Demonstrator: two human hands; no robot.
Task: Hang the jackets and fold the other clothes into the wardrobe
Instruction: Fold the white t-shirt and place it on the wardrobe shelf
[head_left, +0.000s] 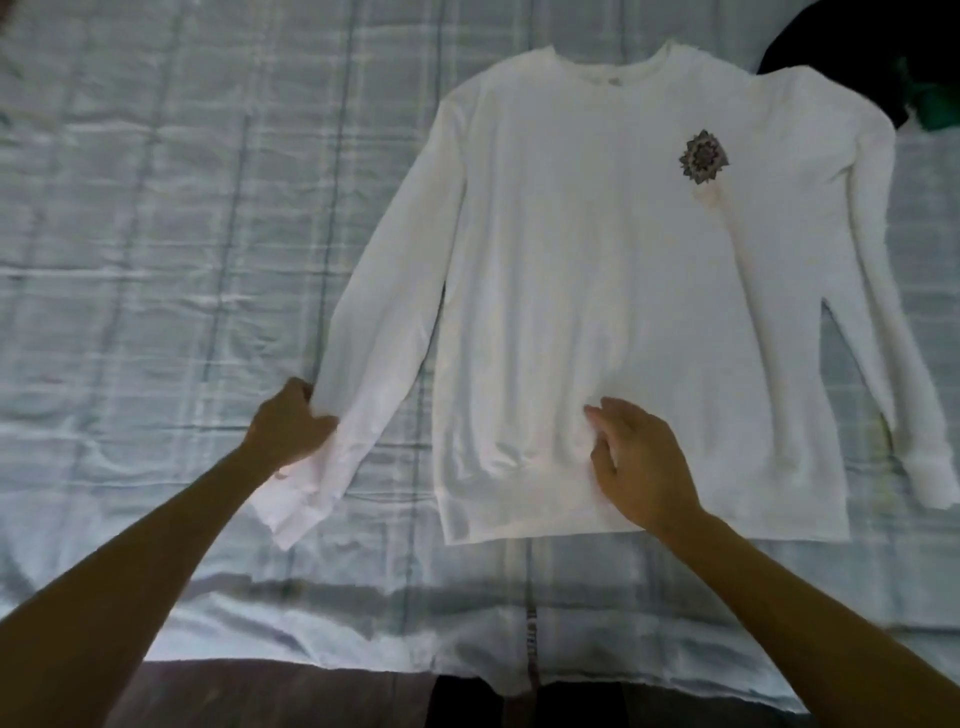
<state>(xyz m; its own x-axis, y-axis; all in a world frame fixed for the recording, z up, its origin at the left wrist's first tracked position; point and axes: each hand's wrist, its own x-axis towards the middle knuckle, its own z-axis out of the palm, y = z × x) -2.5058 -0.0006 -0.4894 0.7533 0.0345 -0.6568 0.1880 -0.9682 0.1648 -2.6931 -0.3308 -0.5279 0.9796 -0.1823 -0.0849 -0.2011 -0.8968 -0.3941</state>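
Pale blue checked bedsheet (156, 234) fills the frame. A white long-sleeved sweatshirt (597, 260) lies flat on it, front up, right of centre. At lower left the left hand (288, 426) grips one sleeve (374, 338) just above the cuff. The right hand (641, 462) rests near the hem, fingers bent; whether it pinches cloth I cannot tell. A black garment (857, 52) lies at upper right.

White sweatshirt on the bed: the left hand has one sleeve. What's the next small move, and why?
Probably carry that sleeve across the chest. The sweatshirt lies flat, face up, with both sleeves spread out. The left hand grips the sleeve near its cuff, and the right hand rests on the body just above the hem, which should keep it from shifting.
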